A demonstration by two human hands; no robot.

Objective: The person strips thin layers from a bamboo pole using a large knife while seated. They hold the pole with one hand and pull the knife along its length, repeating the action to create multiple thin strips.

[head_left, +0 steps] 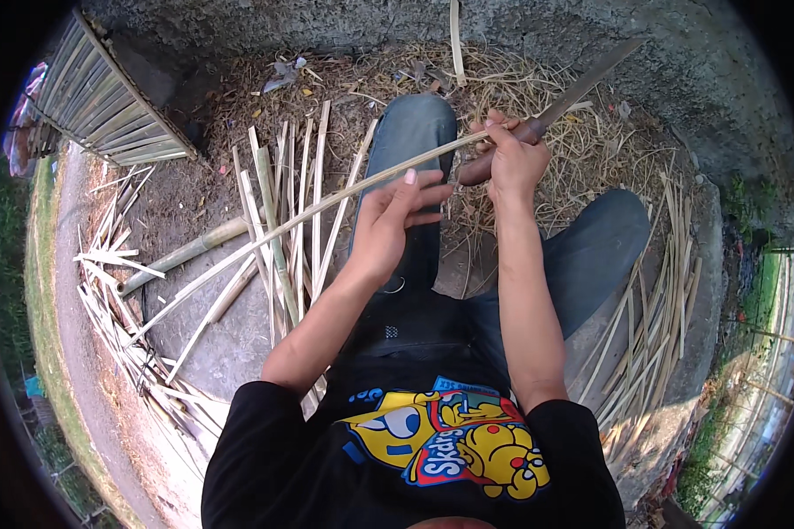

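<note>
Fingers point(415, 189) around bamboo strip point(265, 234), knife point(582, 88).

No packages, signs or screens in my view.

The only printed thing I see is the graphic on the black T-shirt point(415, 458): a cartoon patch point(450, 436) in yellow, blue and red, low at centre frame.
</note>
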